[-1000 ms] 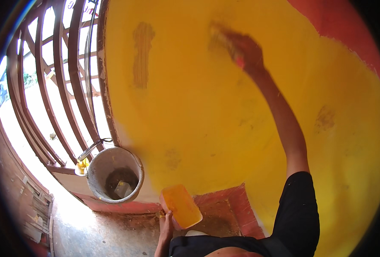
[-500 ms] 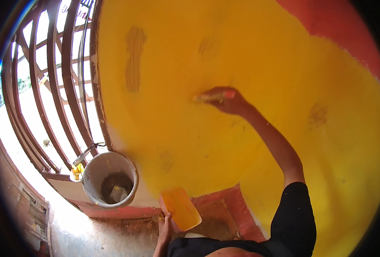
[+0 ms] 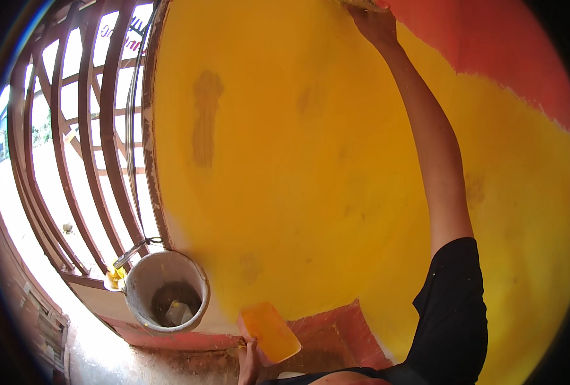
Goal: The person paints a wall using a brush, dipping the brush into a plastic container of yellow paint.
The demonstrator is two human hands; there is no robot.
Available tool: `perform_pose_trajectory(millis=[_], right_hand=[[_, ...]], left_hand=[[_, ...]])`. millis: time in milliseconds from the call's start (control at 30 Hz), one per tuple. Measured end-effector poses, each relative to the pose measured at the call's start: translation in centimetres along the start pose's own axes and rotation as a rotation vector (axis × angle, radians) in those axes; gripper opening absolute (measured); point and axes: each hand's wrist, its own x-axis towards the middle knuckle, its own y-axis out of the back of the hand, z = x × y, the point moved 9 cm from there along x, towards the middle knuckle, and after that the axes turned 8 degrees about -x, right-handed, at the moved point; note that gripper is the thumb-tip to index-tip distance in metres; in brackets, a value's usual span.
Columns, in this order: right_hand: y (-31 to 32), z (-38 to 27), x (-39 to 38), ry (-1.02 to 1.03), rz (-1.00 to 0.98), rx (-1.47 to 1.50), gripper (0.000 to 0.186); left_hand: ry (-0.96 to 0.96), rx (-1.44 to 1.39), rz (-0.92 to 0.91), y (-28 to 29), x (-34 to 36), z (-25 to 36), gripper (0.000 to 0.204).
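High at the top edge, my right hand [image 3: 376,27] is closed around a paintbrush [image 3: 366,6], its arm stretched up across the yellow-painted wall [image 3: 285,173]. Part of the brush lies beyond the picture's edge. The hand is near the border where yellow meets the red upper area [image 3: 503,45]. Low in the middle, my left hand [image 3: 249,360] grips the side of a rectangular plastic tub [image 3: 271,333] holding orange-yellow paint. Dark smudges and a streaky patch [image 3: 203,128] mark the wall.
To the left of the tub sits a grey bucket [image 3: 134,298] with a pale lump inside. Brown bars [image 3: 57,128] with a hanging cable stand at the left. A small yellow-stained thing [image 3: 114,278] is beside the bucket. A red band [image 3: 343,327] runs along the wall's foot.
My right hand has gone up the wall with the paintbrush, from mid-wall to the top edge, and the arm has straightened. The scene sits slightly lower; my left hand still holds the tub.
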Motion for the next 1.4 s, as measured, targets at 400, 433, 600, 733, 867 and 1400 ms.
perform_pose_trajectory(millis=[400, 433, 600, 733, 867, 1400], right_hand=[[-3.1, -17.6, -21.9, 0.262, -0.766, 0.388, 0.050], [-1.6, -19.6, -23.1, 0.270, -0.909, 0.362, 0.049], [-5.2, -17.3, -23.3, 0.161, -0.907, 0.420, 0.034], [-6.3, -11.0, -11.8, 0.129, -0.613, 0.158, 0.034], [-6.3, -5.9, -3.0, 0.040, -0.415, -0.050, 0.036], [-4.3, -20.5, -19.0, 0.122, -0.989, 0.200, 0.029]], left_hand=[[-0.064, -0.074, -0.037, 2.8, 2.8, -1.9, 0.041], [-0.059, -0.073, -0.055, 2.2, 3.0, -2.1, 0.041], [-0.073, -0.149, 0.029, 0.7, 2.5, -1.0, 0.038], [-0.046, -0.111, -0.038, 3.7, 5.3, -6.3, 0.043], [-0.017, -0.223, -0.064, -1.0, 2.6, -2.8, 0.045], [0.001, -0.146, -0.055, 0.5, 1.7, -1.2, 0.054]])
